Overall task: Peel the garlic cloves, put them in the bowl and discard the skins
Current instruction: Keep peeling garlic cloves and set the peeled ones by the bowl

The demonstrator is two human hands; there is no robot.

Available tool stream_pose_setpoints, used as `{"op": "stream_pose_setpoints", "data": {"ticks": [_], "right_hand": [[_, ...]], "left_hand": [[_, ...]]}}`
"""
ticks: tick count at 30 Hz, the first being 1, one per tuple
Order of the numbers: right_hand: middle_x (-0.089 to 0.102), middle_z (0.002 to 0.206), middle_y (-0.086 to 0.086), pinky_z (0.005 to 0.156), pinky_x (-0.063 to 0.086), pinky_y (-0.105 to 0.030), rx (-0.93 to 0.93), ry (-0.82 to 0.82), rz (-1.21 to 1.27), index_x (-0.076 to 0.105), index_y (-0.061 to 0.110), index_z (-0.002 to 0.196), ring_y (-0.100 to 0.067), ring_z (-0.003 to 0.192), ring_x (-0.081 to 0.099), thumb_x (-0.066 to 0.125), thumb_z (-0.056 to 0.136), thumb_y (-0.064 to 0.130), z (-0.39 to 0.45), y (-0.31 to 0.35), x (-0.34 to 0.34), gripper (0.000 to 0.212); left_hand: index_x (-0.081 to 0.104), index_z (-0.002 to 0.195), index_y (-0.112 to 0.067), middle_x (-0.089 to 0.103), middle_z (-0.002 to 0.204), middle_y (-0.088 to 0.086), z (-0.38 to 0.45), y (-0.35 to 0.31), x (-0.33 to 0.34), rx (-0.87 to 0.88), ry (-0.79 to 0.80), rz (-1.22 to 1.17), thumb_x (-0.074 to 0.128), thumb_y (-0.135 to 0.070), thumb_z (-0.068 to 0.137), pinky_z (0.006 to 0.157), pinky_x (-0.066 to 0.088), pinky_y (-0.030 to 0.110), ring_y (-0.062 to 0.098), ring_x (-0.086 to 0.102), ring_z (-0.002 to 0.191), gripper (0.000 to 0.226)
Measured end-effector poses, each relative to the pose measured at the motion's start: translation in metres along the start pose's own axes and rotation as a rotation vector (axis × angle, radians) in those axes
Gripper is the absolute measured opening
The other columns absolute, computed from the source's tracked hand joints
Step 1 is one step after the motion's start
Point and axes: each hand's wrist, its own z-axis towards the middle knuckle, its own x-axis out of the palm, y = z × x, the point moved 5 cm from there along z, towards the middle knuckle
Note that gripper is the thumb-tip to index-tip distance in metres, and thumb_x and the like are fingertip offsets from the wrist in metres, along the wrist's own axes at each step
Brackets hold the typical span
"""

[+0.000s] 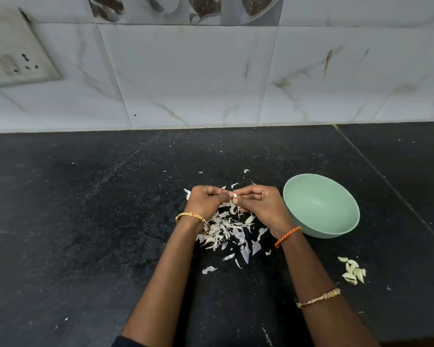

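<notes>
Your left hand (207, 199) and right hand (259, 200) both pinch one garlic clove (234, 195) above the skins (229, 229) on the tabletop (85, 221), left of the green bowl (322, 209); more cloves (353, 270) lie near right.

Both hands meet above the counter (85, 221), fingertips touching around one garlic clove (235, 195) held between them. The left hand (207, 200) is to the left of the clove, the right hand (261, 202) to its right. Directly below and nearer the person than the hands, a heap of skins (229, 230) lies on the counter, spreading between the two wrists. A few stray skins lie just beyond the hands, toward the wall (186, 76). The bowl (321, 209) stands on the counter just right of the right hand, close to its wrist. A small pile of cloves (353, 271) lies on the counter to the right of the right forearm, nearer the person than the bowl. A socket plate (13, 51) sits on the wall far to the left of the left hand.
</notes>
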Motion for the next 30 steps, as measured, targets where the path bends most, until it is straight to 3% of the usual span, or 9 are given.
{"op": "stream_pose_setpoints", "data": {"ticks": [6,11,14,17,20,25,30], "right_hand": [[0.075,0.082,-0.006,0.078,0.059,-0.035,-0.012,-0.087,0.021,0.076,0.018,0.084,-0.023,0.081,0.072,0.079,0.075,0.005,-0.003,-0.005,-0.007,0.017],[0.075,0.081,-0.006,0.076,0.059,-0.032,-0.006,-0.117,0.047,0.076,0.014,0.086,-0.020,0.078,0.072,0.079,0.075,0.006,-0.004,-0.008,-0.008,0.014],[0.075,0.082,-0.009,0.075,0.059,-0.030,0.023,-0.111,0.092,0.075,0.009,0.089,-0.019,0.078,0.071,0.078,0.076,0.005,-0.005,-0.010,-0.008,0.014],[0.074,0.083,-0.011,0.073,0.058,-0.025,0.133,-0.050,0.257,0.073,0.007,0.091,-0.017,0.079,0.071,0.073,0.080,0.002,-0.008,-0.010,-0.007,0.012],[0.074,0.083,-0.009,0.070,0.058,-0.023,0.248,0.015,0.481,0.070,0.003,0.095,-0.013,0.076,0.070,0.065,0.084,0.001,-0.012,-0.011,-0.003,0.012],[0.073,0.089,-0.013,0.074,0.059,-0.026,0.384,0.026,0.691,0.067,0.000,0.098,-0.016,0.079,0.071,0.061,0.086,-0.001,-0.013,-0.012,0.001,0.013],[0.072,0.083,-0.012,0.068,0.059,-0.024,0.415,0.001,0.745,0.065,0.001,0.097,-0.014,0.074,0.070,0.058,0.089,0.000,-0.013,-0.014,0.001,0.011]], "left_hand": [[0.070,0.078,-0.007,0.065,0.068,-0.002,-0.001,-0.003,0.011,0.074,-0.057,0.042,0.073,-0.010,0.081,0.053,0.043,0.006,0.003,0.056,0.059,0.006],[0.070,0.083,-0.004,0.060,0.067,0.002,-0.001,-0.003,0.016,0.101,-0.044,0.070,0.069,-0.010,0.085,0.051,0.039,0.012,0.006,0.047,0.055,0.007],[0.067,0.079,-0.007,0.056,0.069,0.002,-0.005,-0.007,0.018,0.166,0.008,0.107,0.065,-0.009,0.087,0.056,0.040,0.013,0.011,0.048,0.063,0.008],[0.065,0.082,-0.004,0.055,0.073,0.002,-0.009,-0.009,0.019,0.241,0.029,0.126,0.062,-0.009,0.089,0.064,0.043,0.019,0.014,0.049,0.072,0.009],[0.062,0.083,-0.004,0.056,0.073,0.001,-0.013,-0.011,0.020,0.297,0.049,0.136,0.061,-0.010,0.090,0.061,0.040,0.028,0.018,0.046,0.065,0.009],[0.062,0.080,-0.010,0.053,0.057,-0.021,-0.022,-0.017,0.021,0.437,0.064,0.291,0.063,-0.009,0.084,0.046,0.029,0.019,0.004,0.031,0.045,0.005],[0.061,0.077,-0.014,0.055,0.065,-0.014,-0.022,-0.018,0.019,0.400,0.198,0.262,0.060,-0.008,0.087,0.048,0.032,0.024,0.012,0.036,0.050,0.012]]}}
